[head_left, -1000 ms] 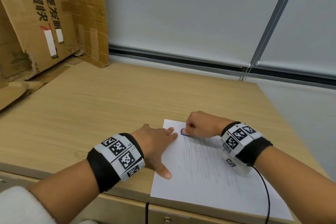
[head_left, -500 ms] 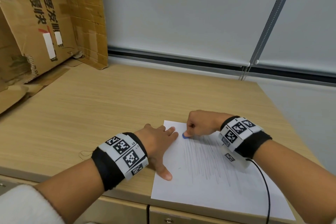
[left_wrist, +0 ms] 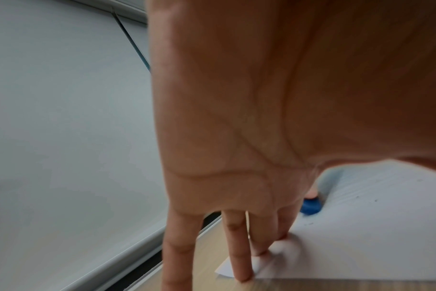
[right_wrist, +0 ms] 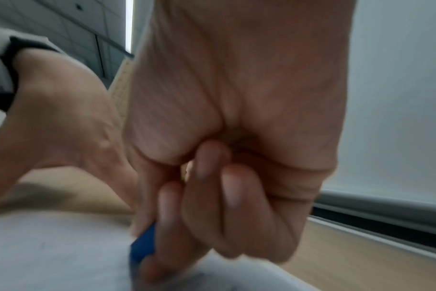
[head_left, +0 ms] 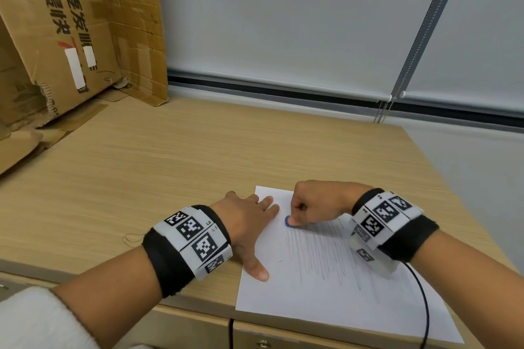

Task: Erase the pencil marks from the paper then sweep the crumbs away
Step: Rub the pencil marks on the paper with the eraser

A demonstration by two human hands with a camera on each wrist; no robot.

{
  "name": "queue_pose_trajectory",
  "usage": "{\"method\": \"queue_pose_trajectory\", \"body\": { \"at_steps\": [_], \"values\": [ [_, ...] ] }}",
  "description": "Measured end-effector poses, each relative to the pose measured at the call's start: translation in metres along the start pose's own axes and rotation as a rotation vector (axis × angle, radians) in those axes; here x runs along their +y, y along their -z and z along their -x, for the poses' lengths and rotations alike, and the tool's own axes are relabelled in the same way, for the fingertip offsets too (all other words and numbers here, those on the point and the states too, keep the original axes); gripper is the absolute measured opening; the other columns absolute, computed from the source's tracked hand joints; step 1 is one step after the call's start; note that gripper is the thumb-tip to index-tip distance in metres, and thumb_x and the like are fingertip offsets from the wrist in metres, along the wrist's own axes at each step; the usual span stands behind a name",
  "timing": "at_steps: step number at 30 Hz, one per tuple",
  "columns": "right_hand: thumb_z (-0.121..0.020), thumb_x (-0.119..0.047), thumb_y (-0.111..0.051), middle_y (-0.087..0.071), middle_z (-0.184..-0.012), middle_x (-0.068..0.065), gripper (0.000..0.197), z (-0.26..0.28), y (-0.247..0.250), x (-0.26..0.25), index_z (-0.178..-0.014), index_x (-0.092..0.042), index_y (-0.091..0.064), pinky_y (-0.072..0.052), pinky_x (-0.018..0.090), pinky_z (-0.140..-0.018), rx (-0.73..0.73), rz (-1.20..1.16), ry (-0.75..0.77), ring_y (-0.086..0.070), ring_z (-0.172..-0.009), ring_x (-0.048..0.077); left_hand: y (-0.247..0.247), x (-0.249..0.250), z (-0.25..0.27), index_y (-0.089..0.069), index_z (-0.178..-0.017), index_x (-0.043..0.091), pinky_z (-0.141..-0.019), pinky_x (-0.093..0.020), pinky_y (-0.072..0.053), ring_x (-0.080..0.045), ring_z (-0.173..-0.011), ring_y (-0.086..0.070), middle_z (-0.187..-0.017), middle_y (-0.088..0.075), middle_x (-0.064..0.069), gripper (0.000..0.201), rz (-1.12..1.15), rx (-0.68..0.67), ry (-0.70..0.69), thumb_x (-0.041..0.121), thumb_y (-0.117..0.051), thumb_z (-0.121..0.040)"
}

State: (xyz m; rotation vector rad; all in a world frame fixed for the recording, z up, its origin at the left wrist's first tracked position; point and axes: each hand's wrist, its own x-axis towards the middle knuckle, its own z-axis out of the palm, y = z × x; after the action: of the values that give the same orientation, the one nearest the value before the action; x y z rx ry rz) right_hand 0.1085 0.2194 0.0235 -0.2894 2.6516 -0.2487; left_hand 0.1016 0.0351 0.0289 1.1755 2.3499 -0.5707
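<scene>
A white sheet of paper covered in grey pencil strokes lies at the desk's front right corner. My left hand lies flat on the sheet's left edge, fingers straight and thumb spread toward me; the left wrist view shows its fingertips pressing the paper's far corner. My right hand is curled and pinches a small blue eraser against the paper at the top left of the strokes. The eraser shows between thumb and fingers in the right wrist view, and behind my left fingers.
The wooden desk stretches left and back. Flattened cardboard boxes lean at the far left. A window blind with a bead chain lies behind the desk. A black cable runs from my right wrist over the desk's front edge.
My right hand has rubbed the eraser a little toward me along the top of the strokes. My left hand has stayed pressed on the paper's left edge.
</scene>
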Motion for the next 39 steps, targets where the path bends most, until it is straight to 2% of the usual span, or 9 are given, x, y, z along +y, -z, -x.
{"method": "queue_pose_trajectory", "body": {
  "at_steps": [2, 6, 11, 15, 20, 25, 29, 34, 39],
  "values": [
    [-0.091, -0.043, -0.058, -0.048, -0.056, -0.002, 0.042, -0.001, 0.004, -0.001, -0.064, -0.011, -0.058, -0.038, 0.029, -0.056, -0.016, 0.009, -0.014, -0.041, -0.053, 0.015, 0.001, 0.001, 0.001, 0.012, -0.155, 0.018, -0.116, -0.052, -0.017, -0.021, -0.148, -0.008, -0.163, 0.010, 0.002, 0.124, 0.001, -0.005, 0.002, 0.070, -0.066, -0.073],
    [-0.093, -0.040, -0.054, -0.051, -0.062, 0.005, 0.047, -0.005, 0.001, 0.002, -0.073, 0.002, -0.061, -0.037, 0.031, -0.055, 0.135, -0.031, -0.028, -0.043, -0.056, 0.018, 0.001, 0.001, 0.000, 0.014, -0.154, 0.019, -0.117, -0.051, -0.014, -0.020, -0.149, -0.004, -0.163, 0.013, 0.003, 0.125, 0.002, -0.015, 0.008, 0.070, -0.066, -0.073],
    [-0.091, -0.043, -0.057, -0.043, -0.056, -0.002, 0.043, 0.010, -0.006, -0.010, -0.059, -0.013, -0.051, -0.035, 0.031, -0.056, -0.070, 0.022, 0.024, -0.038, -0.055, 0.016, 0.002, 0.002, 0.000, 0.012, -0.155, 0.019, -0.116, -0.051, -0.016, -0.021, -0.148, -0.008, -0.163, 0.010, 0.001, 0.124, -0.005, -0.010, 0.010, 0.070, -0.067, -0.073],
    [-0.093, -0.040, -0.056, -0.050, -0.058, 0.003, 0.045, 0.006, -0.006, -0.007, -0.068, -0.003, -0.059, -0.036, 0.029, -0.055, 0.105, -0.015, 0.015, -0.042, -0.054, 0.018, 0.003, 0.003, -0.003, 0.014, -0.154, 0.022, -0.116, -0.052, -0.016, -0.021, -0.149, -0.007, -0.163, 0.011, 0.001, 0.125, -0.011, -0.028, 0.016, 0.071, -0.067, -0.072],
    [-0.092, -0.040, -0.056, -0.045, -0.057, 0.000, 0.044, 0.016, -0.013, -0.016, -0.063, -0.008, -0.055, -0.036, 0.030, -0.055, -0.019, 0.007, 0.073, -0.037, -0.053, 0.016, 0.000, 0.001, -0.004, 0.013, -0.154, 0.022, -0.115, -0.051, -0.017, -0.020, -0.149, -0.007, -0.163, 0.010, 0.001, 0.125, -0.008, -0.004, 0.013, 0.072, -0.067, -0.071],
    [-0.093, -0.040, -0.055, -0.050, -0.057, 0.003, 0.044, 0.006, -0.010, -0.013, -0.071, -0.002, -0.061, -0.036, 0.030, -0.053, 0.142, 0.012, 0.018, -0.042, -0.052, 0.018, -0.001, -0.001, -0.004, 0.014, -0.154, 0.023, -0.116, -0.054, -0.014, -0.020, -0.149, -0.003, -0.163, 0.012, 0.003, 0.125, 0.009, -0.012, 0.010, 0.072, -0.066, -0.071],
    [-0.090, -0.043, -0.058, -0.046, -0.056, -0.003, 0.041, 0.018, -0.012, -0.023, -0.062, -0.013, -0.057, -0.037, 0.029, -0.056, -0.086, 0.045, 0.039, -0.040, -0.054, 0.016, -0.001, -0.001, -0.005, 0.015, -0.154, 0.023, -0.116, -0.053, -0.014, -0.020, -0.149, -0.002, -0.162, 0.014, 0.003, 0.125, 0.000, -0.029, 0.013, 0.072, -0.065, -0.072],
    [-0.091, -0.041, -0.058, -0.045, -0.055, 0.003, 0.048, 0.015, -0.012, -0.015, -0.062, -0.003, -0.055, -0.034, 0.031, -0.053, 0.073, -0.041, 0.045, -0.038, -0.051, 0.018, 0.000, -0.001, -0.005, 0.016, -0.153, 0.024, -0.116, -0.052, -0.012, -0.020, -0.149, 0.000, -0.162, 0.016, 0.004, 0.125, 0.005, -0.036, 0.015, 0.072, -0.066, -0.071],
    [-0.090, -0.043, -0.059, -0.039, -0.049, -0.006, 0.047, 0.029, -0.022, -0.023, -0.054, -0.015, -0.048, -0.035, 0.030, -0.055, -0.084, -0.014, 0.104, -0.035, -0.051, 0.014, -0.001, 0.000, -0.005, 0.014, -0.154, 0.022, -0.115, -0.051, -0.016, -0.020, -0.149, -0.003, -0.163, 0.013, 0.002, 0.126, 0.007, -0.016, 0.010, 0.073, -0.066, -0.071]
  ]
}}
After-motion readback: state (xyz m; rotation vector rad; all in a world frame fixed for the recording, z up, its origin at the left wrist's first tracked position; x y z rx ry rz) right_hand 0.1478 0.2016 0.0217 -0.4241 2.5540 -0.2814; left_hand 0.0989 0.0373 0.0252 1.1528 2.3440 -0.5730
